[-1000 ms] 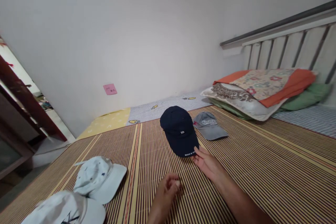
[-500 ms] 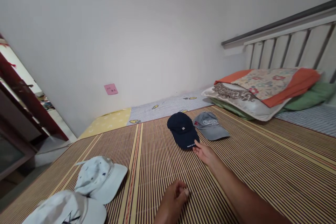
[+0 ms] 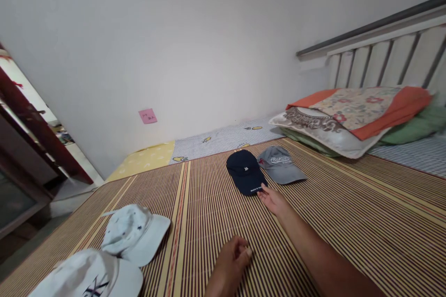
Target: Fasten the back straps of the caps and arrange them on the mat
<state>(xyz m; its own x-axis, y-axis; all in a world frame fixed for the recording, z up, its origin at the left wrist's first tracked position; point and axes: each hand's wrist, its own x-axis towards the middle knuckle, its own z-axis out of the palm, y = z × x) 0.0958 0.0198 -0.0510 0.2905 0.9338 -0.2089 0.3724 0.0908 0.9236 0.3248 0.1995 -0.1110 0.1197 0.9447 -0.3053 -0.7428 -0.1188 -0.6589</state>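
Note:
My right hand [image 3: 272, 198] pinches the brim edge of a navy cap [image 3: 245, 171], which lies on a striped mat [image 3: 205, 213]. Close against the navy cap's right side is a grey cap [image 3: 280, 165] with white lettering. Nearer to me, my left hand [image 3: 233, 260] rests over the mat with its fingers curled together; whether anything is inside them is hidden. Two pale caps lie at the lower left: a light one with small dark marks [image 3: 135, 234], and a white one with black lettering [image 3: 90, 274] touching it, partly cut off by the frame.
Stacked pillows [image 3: 334, 134] with an orange-edged floral cover lie at the right, by a white slatted headboard [image 3: 386, 62]. A white wall [image 3: 209, 46] with a pink note [image 3: 148, 116] rises behind the bed. A dark red door [image 3: 42, 130] stands at the left.
The navy cap has shifted slightly right, closer against the grey cap, with my right hand at its brim. My left hand has barely moved. The view has shifted a little.

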